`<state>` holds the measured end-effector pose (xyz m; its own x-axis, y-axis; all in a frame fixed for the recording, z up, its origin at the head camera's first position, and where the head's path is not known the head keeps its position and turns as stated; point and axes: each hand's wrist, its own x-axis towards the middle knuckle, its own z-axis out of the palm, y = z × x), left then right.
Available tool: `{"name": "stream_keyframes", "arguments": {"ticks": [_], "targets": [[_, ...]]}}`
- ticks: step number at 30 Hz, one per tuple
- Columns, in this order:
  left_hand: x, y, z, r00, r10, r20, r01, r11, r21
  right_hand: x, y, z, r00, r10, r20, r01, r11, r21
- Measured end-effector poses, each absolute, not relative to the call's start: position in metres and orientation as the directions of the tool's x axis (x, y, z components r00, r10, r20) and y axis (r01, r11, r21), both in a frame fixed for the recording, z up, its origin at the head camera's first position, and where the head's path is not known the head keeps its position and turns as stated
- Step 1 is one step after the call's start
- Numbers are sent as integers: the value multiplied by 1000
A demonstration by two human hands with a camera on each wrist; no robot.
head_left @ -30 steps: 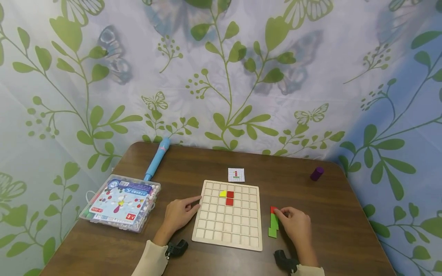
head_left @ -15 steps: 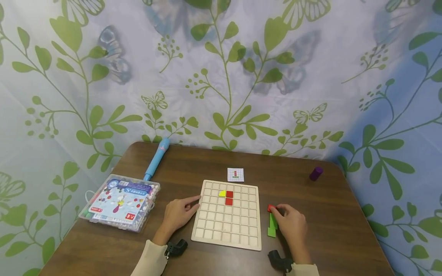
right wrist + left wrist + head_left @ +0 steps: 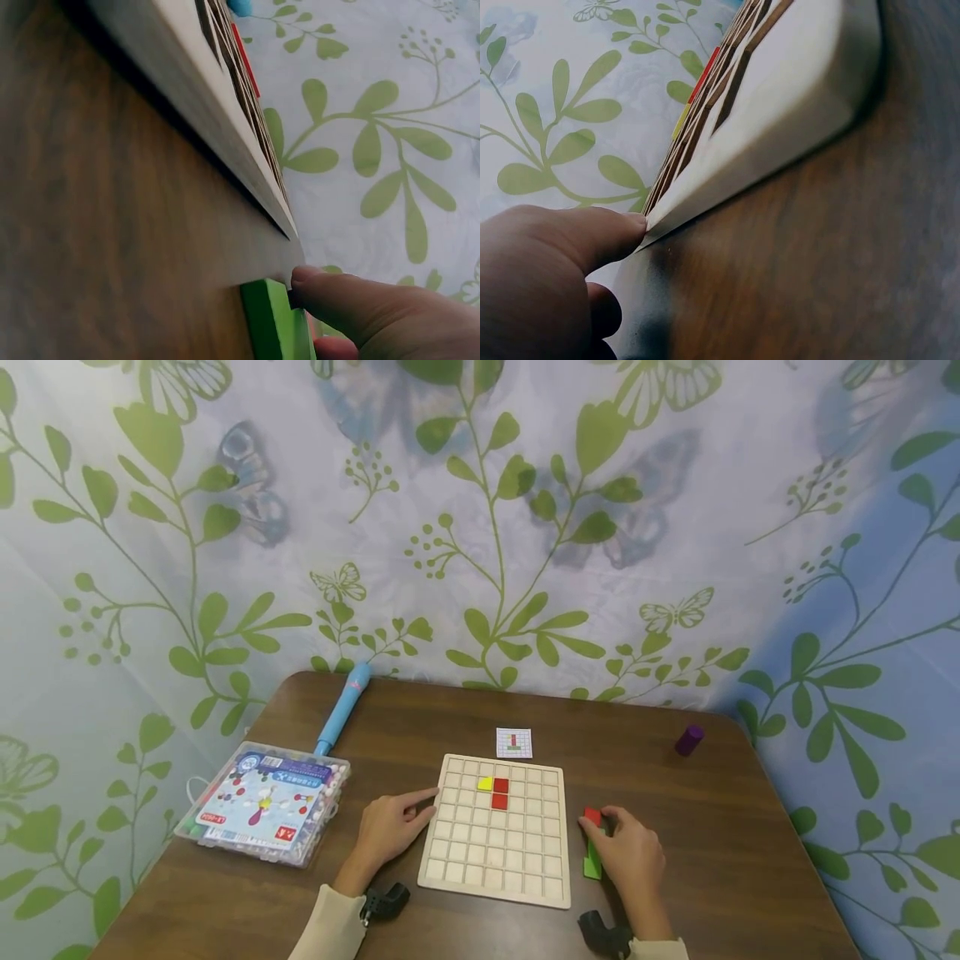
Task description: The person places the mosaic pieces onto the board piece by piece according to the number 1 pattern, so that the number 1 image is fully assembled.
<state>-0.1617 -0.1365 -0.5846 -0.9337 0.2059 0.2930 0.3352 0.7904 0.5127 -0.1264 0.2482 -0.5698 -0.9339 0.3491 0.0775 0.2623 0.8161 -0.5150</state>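
My left hand (image 3: pixel 392 831) rests beside the wooden grid board (image 3: pixel 517 860), with the index finger and thumb touching its left edge. On the board sit a yellow tile (image 3: pixel 485 784) with a cut corner and two red square tiles, the upper one (image 3: pixel 500 786) directly above the lower one (image 3: pixel 499 802). To the right of the board, my right hand (image 3: pixel 632 853) pinches a red tile (image 3: pixel 592 815) between thumb and fingers. Green tiles (image 3: pixel 592 867) lie just below it, partly covered by the hand. In the right wrist view a green tile (image 3: pixel 270 319) stands close to the thumb.
A small printed pattern card (image 3: pixel 513 743) lies behind the board. At left are a clear plastic case (image 3: pixel 262 806) of colourful parts and a blue wand-like object (image 3: pixel 343 708). A purple cylinder (image 3: pixel 689 740) stands at the back right of the brown table (image 3: pixel 420 710).
My right hand has shifted slightly left, and its thumb has gone from the top of the red tile to its left side. The left hand and board stay put.
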Motion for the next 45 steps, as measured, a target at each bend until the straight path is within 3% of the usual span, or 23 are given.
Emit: {"name": "stream_keyframes", "arguments": {"ticks": [12, 21, 45], "targets": [[-161, -136, -586, -914, 207, 348, 370, 775, 512, -124, 248, -568, -938, 340, 65, 255, 805, -535], [-161, -136, -588, -908, 195, 371, 374, 775, 508, -124, 241, -566, -939, 343, 23, 290, 825, -485], [-161, -135, -584, -931, 192, 309, 336, 779, 530, -123, 238, -569, -922, 362, 137, 241, 815, -526]]}}
